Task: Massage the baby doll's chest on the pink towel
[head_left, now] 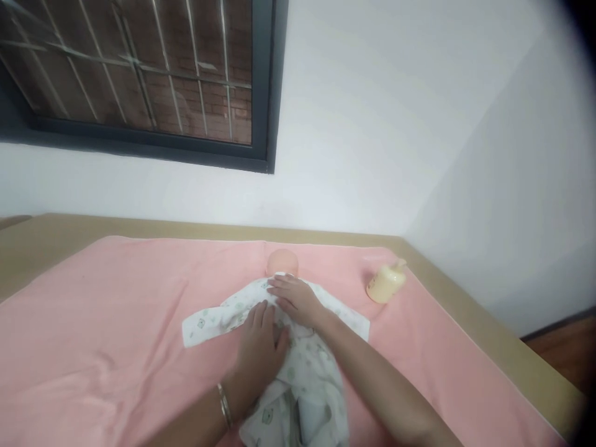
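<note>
A baby doll in a white long-sleeved romper (pixel 311 366) with a small green print lies on its back on a pink blanket (pixel 139 279). Its smooth, rounded head (pixel 282 263) shows at the far end, above the collar. My right hand (pixel 295 299) rests flat across the upper chest just below the neck, fingers stretched out. Lower down and to the left, my left hand (pixel 264 340) lies on the front of the romper with its fingers extended and thumb apart. Both sleeves spread outward, and the legs reach toward me.
A pale yellow pump bottle (pixel 385 283) is tilted on the blanket to the right. Beneath the blanket, a tan surface (pixel 470 310) shows along its edges. Behind stands a white wall (pixel 344 124) with a dark-framed, barred window (pixel 139 68).
</note>
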`<state>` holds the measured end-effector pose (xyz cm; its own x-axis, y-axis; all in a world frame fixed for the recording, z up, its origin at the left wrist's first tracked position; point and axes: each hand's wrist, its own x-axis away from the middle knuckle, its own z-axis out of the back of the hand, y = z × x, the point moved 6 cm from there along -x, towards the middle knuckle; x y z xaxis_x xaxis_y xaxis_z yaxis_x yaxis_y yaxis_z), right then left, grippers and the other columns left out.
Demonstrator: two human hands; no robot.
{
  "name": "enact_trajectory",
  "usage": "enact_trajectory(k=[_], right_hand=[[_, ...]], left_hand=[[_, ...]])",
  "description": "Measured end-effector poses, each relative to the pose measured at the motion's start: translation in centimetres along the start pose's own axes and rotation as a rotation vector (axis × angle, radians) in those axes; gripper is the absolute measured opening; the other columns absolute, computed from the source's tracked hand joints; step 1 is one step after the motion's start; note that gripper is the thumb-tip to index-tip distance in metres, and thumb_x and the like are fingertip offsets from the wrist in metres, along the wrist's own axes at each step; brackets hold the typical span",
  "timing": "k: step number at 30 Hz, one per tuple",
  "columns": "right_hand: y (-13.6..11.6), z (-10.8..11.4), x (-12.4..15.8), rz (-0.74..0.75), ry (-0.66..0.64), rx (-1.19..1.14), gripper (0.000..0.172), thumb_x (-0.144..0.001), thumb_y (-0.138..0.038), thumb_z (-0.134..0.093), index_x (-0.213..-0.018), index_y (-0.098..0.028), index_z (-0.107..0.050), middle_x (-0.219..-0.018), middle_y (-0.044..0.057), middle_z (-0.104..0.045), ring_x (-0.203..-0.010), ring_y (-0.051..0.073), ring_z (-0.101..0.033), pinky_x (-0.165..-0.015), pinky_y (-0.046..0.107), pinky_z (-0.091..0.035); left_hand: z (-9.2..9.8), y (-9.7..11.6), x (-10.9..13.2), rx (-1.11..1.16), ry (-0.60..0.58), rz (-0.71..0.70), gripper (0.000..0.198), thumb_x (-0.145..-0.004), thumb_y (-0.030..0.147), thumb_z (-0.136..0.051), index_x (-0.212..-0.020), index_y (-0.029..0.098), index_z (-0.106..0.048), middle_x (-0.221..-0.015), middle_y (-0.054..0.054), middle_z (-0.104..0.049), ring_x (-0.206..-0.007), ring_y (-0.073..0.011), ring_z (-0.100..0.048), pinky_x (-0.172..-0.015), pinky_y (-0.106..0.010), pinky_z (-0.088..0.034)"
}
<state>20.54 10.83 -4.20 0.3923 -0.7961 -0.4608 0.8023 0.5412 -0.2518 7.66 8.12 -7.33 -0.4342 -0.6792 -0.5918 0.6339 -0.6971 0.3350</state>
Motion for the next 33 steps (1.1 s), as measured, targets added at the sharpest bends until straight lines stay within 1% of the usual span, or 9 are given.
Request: enact_trajectory(k=[3, 6, 11, 15, 18, 20, 25, 30, 33], right_hand=[[0.5, 0.0, 3.9, -0.137, 0.161, -0.037, 0.043, -0.099, -0.028, -0.031, -0.139, -0.020, -0.044, -0.144, 0.009, -0.042, -0.136, 0.020, -0.032, -0.111, 0.047, -0.027], [-1.2, -0.1, 5.5, -0.090, 0.125, -0.055, 0.046, -0.097, -0.025, -0.032, -0.142, -0.018, -0.038, -0.147, 0.009, -0.036, -0.140, 0.021, -0.023, -0.113, 0.051, -0.022], [-2.7, 0.0, 0.7, 0.057, -0.096, -0.008, 0.036, -0.095, -0.024, -0.040, -0.128, -0.022, -0.056, -0.134, 0.005, -0.053, -0.133, 0.019, -0.037, -0.114, 0.045, -0.021], [0.0, -0.2, -1.9, -0.019, -0.058, -0.001, 0.031, -0.097, -0.028, -0.040, -0.119, -0.024, -0.062, -0.129, 0.003, -0.058, -0.127, 0.017, -0.045, -0.111, 0.042, -0.027], [1.5, -0.1, -0.2, -0.131, 0.077, -0.017, 0.036, -0.097, -0.025, -0.037, -0.127, -0.021, -0.057, -0.133, 0.006, -0.054, -0.128, 0.017, -0.044, -0.109, 0.041, -0.032], [1.1, 0.0, 1.8, -0.177, 0.133, -0.002, 0.040, -0.095, -0.023, -0.039, -0.133, -0.018, -0.051, -0.138, 0.010, -0.049, -0.132, 0.020, -0.038, -0.110, 0.045, -0.031], [-2.2, 0.1, 4.7, -0.133, 0.076, -0.015, 0.045, -0.092, -0.020, -0.042, -0.137, -0.016, -0.045, -0.145, 0.009, -0.040, -0.141, 0.023, -0.020, -0.114, 0.051, -0.019], [-2.7, 0.1, 2.9, -0.042, 0.134, -0.129, 0.039, -0.095, -0.015, -0.031, -0.126, -0.020, -0.054, -0.129, 0.004, -0.058, -0.129, 0.015, -0.042, -0.115, 0.044, -0.016], [-2.0, -0.3, 0.3, 0.007, 0.068, -0.092, 0.033, -0.095, -0.018, -0.036, -0.118, -0.020, -0.060, -0.121, 0.004, -0.063, -0.123, 0.015, -0.048, -0.114, 0.043, -0.018]], left_hand=[[-0.3, 0.2, 0.2, -0.062, 0.007, -0.033, 0.042, -0.085, 0.034, -0.051, -0.120, 0.010, -0.049, -0.123, -0.018, -0.052, -0.116, -0.0336, -0.047, -0.095, -0.052, -0.041], [-0.1, 0.5, 0.1, -0.055, 0.020, -0.034, 0.038, -0.084, 0.032, -0.050, -0.117, 0.011, -0.050, -0.120, -0.018, -0.053, -0.114, -0.0336, -0.048, -0.095, -0.052, -0.042], [0.4, 0.5, -0.3, 0.032, 0.011, -0.016, 0.032, -0.084, 0.026, -0.047, -0.114, 0.014, -0.050, -0.113, -0.014, -0.058, -0.108, -0.0298, -0.053, -0.091, -0.049, -0.045], [0.1, 0.1, 0.0, -0.042, 0.022, -0.021, 0.041, -0.085, 0.033, -0.048, -0.120, 0.011, -0.050, -0.120, -0.017, -0.056, -0.113, -0.0325, -0.051, -0.091, -0.051, -0.044], [-0.3, -0.1, 0.3, -0.093, 0.020, -0.048, 0.043, -0.086, 0.036, -0.049, -0.120, 0.011, -0.051, -0.122, -0.018, -0.055, -0.116, -0.0339, -0.048, -0.095, -0.052, -0.042], [-0.4, -0.1, 0.2, -0.100, 0.015, -0.045, 0.042, -0.086, 0.037, -0.050, -0.119, 0.010, -0.052, -0.121, -0.018, -0.055, -0.115, -0.0338, -0.049, -0.094, -0.051, -0.043], [0.5, 0.5, -0.7, 0.034, 0.001, -0.027, 0.032, -0.087, 0.030, -0.047, -0.113, 0.014, -0.054, -0.113, -0.015, -0.057, -0.107, -0.0303, -0.052, -0.092, -0.050, -0.044], [1.6, 1.0, -1.0, 0.330, 0.037, -0.011, 0.034, -0.088, 0.018, -0.036, -0.119, 0.017, -0.048, -0.117, -0.011, -0.056, -0.108, -0.0234, -0.053, -0.094, -0.045, -0.044], [1.6, 1.2, -0.8, 0.390, 0.008, 0.004, 0.033, -0.088, 0.016, -0.036, -0.117, 0.017, -0.050, -0.113, -0.011, -0.058, -0.104, -0.0227, -0.055, -0.090, -0.042, -0.046]])
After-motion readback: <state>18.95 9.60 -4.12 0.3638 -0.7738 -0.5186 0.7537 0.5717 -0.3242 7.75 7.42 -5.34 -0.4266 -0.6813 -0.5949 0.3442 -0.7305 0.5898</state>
